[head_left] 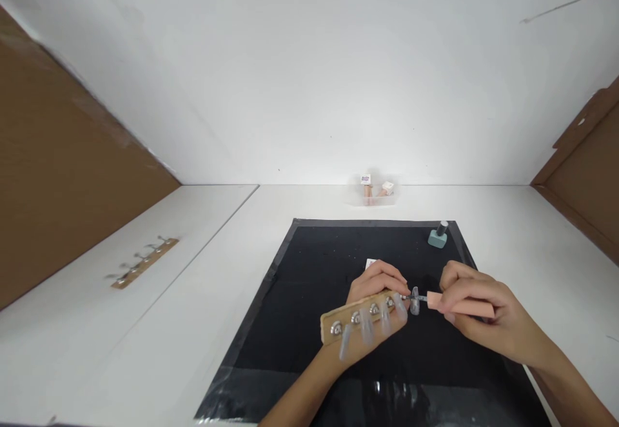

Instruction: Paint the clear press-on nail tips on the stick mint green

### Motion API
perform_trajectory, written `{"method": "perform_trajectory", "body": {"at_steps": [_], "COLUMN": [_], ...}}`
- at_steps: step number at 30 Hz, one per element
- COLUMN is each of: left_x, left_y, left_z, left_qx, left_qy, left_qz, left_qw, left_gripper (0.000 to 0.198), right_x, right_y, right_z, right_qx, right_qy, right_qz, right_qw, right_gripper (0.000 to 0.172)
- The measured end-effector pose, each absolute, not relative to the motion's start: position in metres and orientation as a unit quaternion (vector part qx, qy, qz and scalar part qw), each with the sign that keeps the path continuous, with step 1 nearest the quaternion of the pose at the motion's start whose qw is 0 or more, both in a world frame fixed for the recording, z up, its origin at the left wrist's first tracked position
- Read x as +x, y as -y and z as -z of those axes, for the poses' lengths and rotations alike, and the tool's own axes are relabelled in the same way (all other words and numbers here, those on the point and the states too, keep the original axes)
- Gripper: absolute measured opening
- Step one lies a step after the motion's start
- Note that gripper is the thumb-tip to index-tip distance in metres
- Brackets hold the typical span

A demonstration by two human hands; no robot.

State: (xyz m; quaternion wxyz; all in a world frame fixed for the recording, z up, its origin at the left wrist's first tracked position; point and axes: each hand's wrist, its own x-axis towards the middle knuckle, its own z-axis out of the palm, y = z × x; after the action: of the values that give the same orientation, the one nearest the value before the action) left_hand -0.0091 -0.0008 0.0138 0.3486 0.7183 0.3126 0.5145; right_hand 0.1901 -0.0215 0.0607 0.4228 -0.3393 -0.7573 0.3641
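Note:
My left hand (380, 280) is closed around a wooden nail tip stand (347, 318) with round metal holders along it. Clear nail tips (366, 327) stick out from the holders, angled downward. At the stand's right end, one clear nail tip (414, 302) sits beside my left fingertips. My right hand (488, 307) grips the pink handle of a nail polish brush (464, 306) between thumb and fingers. The bristle end points left and meets that end nail tip, though exact contact is too small to tell.
A black mat (290, 298) lies under my hands. On it stand a teal polish bottle (438, 239) and a partly hidden white-topped item (370, 262). A clear box (384, 201) with two pinkish bottles sits behind. Another wooden stand (145, 264) lies left. Brown panels flank the table.

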Motion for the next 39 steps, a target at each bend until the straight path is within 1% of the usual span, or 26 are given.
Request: {"method": "perform_trajectory", "body": {"at_steps": [4, 7, 11, 19, 25, 28, 32, 36, 39], "left_x": [-0.009, -0.009, -0.009, -0.004, -0.003, -0.003, -0.001, -0.001, -0.002], "left_y": [0.001, 0.0, 0.0, 0.001, 0.002, 0.002, 0.003, 0.003, 0.002], "left_z": [-0.013, -0.012, -0.01, -0.002, -0.003, -0.004, -0.005, -0.004, -0.003], "left_qx": [0.725, 0.739, 0.752, 0.762, 0.76, 0.763, 0.765, 0.768, 0.771], "left_qy": [-0.318, -0.306, -0.301, -0.287, -0.274, -0.269, -0.263, -0.264, -0.273], "left_qz": [-0.506, -0.508, -0.509, -0.509, -0.513, -0.506, -0.509, -0.508, -0.493], "left_qw": [0.342, 0.32, 0.29, 0.279, 0.29, 0.3, 0.295, 0.289, 0.295], "left_gripper": [0.005, 0.007, 0.008, 0.005, 0.005, 0.005, 0.007, 0.007, 0.004], "right_x": [0.193, 0.192, 0.188, 0.184, 0.183, 0.183, 0.184, 0.183, 0.181], "right_y": [0.02, 0.018, 0.019, 0.02, 0.02, 0.02, 0.02, 0.02, 0.02], "right_z": [-0.059, -0.058, -0.055, -0.048, -0.046, -0.046, -0.046, -0.046, -0.045], "right_qx": [-0.317, -0.27, -0.251, -0.314, -0.363, -0.389, -0.387, -0.316, -0.321], "right_qy": [0.746, 0.741, 0.745, 0.751, 0.731, 0.722, 0.704, 0.756, 0.774], "right_qz": [-0.369, -0.37, -0.369, -0.272, -0.225, -0.199, -0.214, -0.253, -0.228], "right_qw": [0.455, 0.491, 0.496, 0.513, 0.532, 0.536, 0.555, 0.515, 0.496], "right_gripper": [0.017, 0.017, 0.016, 0.008, 0.014, 0.014, 0.014, 0.013, 0.011]}}
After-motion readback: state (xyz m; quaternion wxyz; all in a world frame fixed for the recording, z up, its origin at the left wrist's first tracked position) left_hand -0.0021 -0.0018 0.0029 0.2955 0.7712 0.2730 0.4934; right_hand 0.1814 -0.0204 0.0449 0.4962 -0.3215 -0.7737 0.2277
